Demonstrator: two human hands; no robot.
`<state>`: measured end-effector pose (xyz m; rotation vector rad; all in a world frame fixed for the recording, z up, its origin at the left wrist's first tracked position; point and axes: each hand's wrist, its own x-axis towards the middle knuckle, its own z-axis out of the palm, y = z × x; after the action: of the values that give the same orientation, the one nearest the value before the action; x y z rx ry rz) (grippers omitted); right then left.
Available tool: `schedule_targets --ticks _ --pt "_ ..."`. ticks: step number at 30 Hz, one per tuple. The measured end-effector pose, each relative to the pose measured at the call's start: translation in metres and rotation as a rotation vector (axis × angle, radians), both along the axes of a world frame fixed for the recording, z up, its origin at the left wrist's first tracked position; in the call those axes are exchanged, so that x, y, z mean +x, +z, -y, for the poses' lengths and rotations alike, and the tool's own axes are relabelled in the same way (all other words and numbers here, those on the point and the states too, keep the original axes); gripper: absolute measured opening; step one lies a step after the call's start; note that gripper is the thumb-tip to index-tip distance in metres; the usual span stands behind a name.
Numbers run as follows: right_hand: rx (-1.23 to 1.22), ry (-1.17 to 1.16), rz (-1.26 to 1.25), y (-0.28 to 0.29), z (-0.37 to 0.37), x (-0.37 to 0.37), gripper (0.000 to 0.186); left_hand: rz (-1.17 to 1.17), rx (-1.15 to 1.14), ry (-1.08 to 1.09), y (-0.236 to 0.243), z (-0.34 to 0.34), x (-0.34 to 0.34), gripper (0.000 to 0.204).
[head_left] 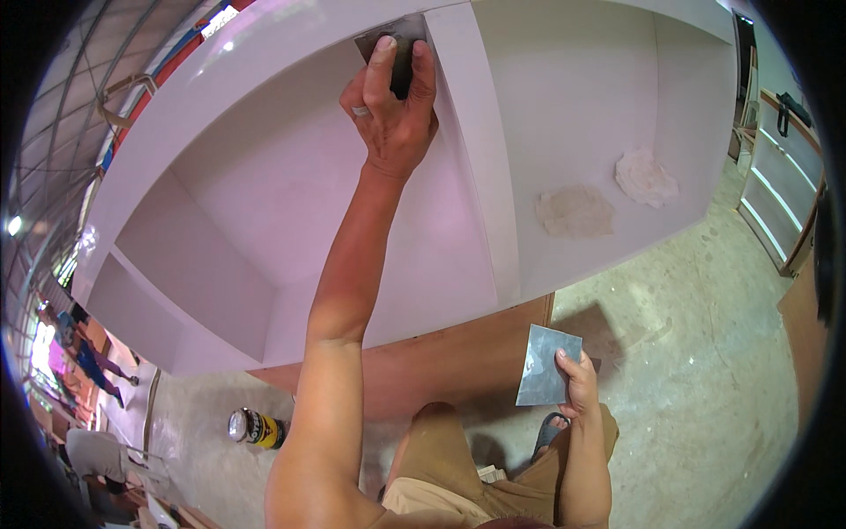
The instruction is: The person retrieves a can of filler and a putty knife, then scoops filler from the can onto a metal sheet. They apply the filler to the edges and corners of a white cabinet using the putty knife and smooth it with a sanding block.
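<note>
My left hand (392, 115) is raised to the top inner corner of the cabinet's middle compartment. Its fingers and thumb grip a dark flat scraper (403, 70), whose edge lies against the pale surface beside the upright divider (476, 115). Part of the scraper is hidden by the fingers. Low on the right, in front of the cabinet, my right hand (579, 386) pinches a square grey metal plate (542, 370) between thumb and fingers. Light smears show on the plate's face.
The pale cabinet (352, 203) rests over a brown board (423, 353). Two crumpled sheets, one tan (575, 212) and one whitish (646, 176), lie in the right compartment. A jar with a yellow and black label (257, 428) sits on the concrete floor. Another person (84, 348) stands far left.
</note>
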<state>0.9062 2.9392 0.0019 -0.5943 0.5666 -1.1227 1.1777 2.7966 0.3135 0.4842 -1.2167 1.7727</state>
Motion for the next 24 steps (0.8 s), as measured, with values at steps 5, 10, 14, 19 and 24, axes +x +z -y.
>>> schedule_targets --ticks 5,10,14,19,24 --pt "0.012 0.006 0.008 0.0 0.001 0.004 0.027 0.056 0.005 -0.03 0.006 0.008 0.004 0.061" --pt "-0.011 0.011 -0.005 -0.001 0.002 0.006 0.027 0.056 0.036 0.039 0.006 0.007 0.008 0.065" --pt "-0.009 0.008 -0.042 -0.002 0.003 0.007 0.027 -0.025 0.209 0.126 -0.019 -0.008 0.015 0.065" --pt "0.001 -0.009 -0.034 -0.002 0.0 0.007 0.027 0.02 0.18 0.027 -0.033 -0.01 0.034 0.062" --pt "-0.008 0.011 -0.043 -0.007 0.001 0.006 0.026 0.01 0.015 -0.013 -0.013 -0.004 0.022 0.058"
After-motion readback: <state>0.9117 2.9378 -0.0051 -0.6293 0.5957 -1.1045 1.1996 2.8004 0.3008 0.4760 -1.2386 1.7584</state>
